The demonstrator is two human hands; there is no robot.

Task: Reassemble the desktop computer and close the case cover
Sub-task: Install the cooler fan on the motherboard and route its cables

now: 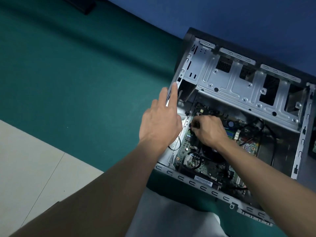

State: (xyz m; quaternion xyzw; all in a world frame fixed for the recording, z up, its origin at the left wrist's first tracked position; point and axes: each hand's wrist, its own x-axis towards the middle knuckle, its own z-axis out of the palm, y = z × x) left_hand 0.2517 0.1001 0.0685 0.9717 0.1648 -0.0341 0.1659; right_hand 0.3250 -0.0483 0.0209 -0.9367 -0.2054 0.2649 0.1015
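An open desktop computer case [253,86] lies on its side on a green table, its cover off. Inside, a green motherboard [191,156] with a black round cooler [211,153] fills the lower part. A silver drive cage spans the upper part. My left hand [160,122] lies along the case's left wall with straight fingers, fingertips at the wall's upper edge. My right hand [208,129] reaches into the case and pinches a small connector [192,126] with red and black wires over the board's left side. My fingers hide most of the connector.
Black cables [271,134] loop across the right of the case interior. The green table surface [68,74] stretches to the left, with a dark object [82,6] at its far edge. Pale floor tiles [25,159] lie below left. A blue wall stands behind.
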